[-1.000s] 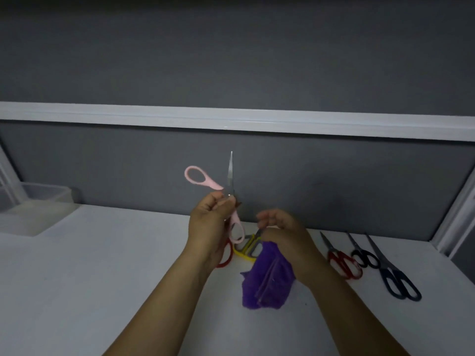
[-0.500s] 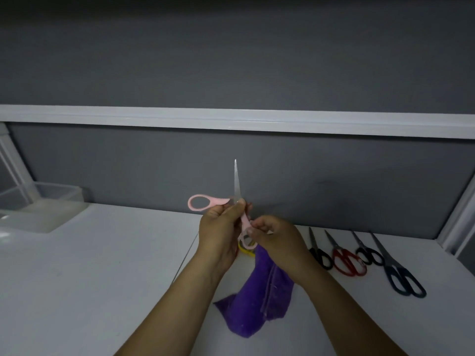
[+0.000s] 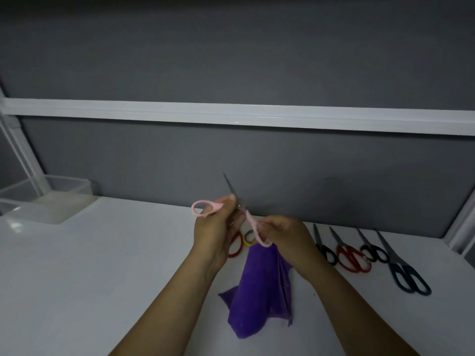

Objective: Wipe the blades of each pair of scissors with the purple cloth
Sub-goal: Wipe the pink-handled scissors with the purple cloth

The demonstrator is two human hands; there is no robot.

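My left hand [image 3: 216,232] grips pink-handled scissors [image 3: 250,223] near the pivot, one blade pointing up and the handles spread apart. One pink loop sticks out to the left of my fingers. My right hand [image 3: 288,240] pinches the other pink loop and also holds the purple cloth [image 3: 259,286], which hangs down from it to the white table [image 3: 90,278]. Behind my hands lie red-handled scissors [image 3: 236,245] and a yellow handle [image 3: 248,238], mostly hidden.
To the right, several scissors lie in a row by the grey partition: black [image 3: 325,249], red [image 3: 350,258], black [image 3: 374,251] and dark blue [image 3: 408,277]. A clear plastic box [image 3: 48,199] stands at the far left. A white post [image 3: 460,235] rises at the right.
The pink scissors have come lower and tilted left. My right hand rose to take the lower pink loop, and the cloth now hangs longer beneath it.
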